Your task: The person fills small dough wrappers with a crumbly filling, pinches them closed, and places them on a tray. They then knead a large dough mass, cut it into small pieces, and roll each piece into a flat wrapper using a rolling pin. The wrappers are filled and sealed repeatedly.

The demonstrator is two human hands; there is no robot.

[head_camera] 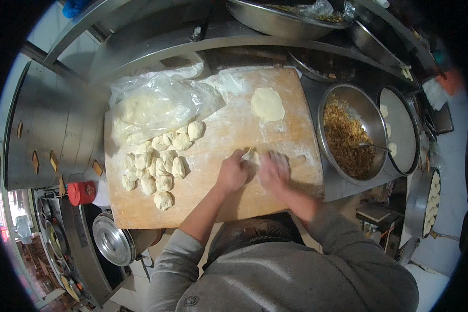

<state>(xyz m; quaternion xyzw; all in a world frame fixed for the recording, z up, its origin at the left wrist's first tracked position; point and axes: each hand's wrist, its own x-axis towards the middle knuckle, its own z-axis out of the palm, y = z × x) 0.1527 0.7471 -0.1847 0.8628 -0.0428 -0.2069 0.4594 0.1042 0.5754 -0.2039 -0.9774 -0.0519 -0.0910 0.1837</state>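
My left hand point(233, 171) pinches the edge of a small piece of dough point(250, 155) near the front of a floured wooden board point(214, 175). Close beside it, my right hand point(273, 169) is blurred by motion. The end of a wooden rolling pin point(297, 160) sticks out to the right of that hand; its remaining length is hidden, and whether my fingers grip it I cannot tell. Farther back on the board lies a flat round dough wrapper point(268, 104). Several dough pieces point(156, 165) are grouped at the left.
Behind the dough pieces sits a clear plastic bag point(163, 99) with dough inside. A steel bowl of brown filling point(349, 140) with a spoon stands right of the board, beside a round pan point(401, 128) holding several dough pieces. A metal shelf edge point(218, 42) crosses the back.
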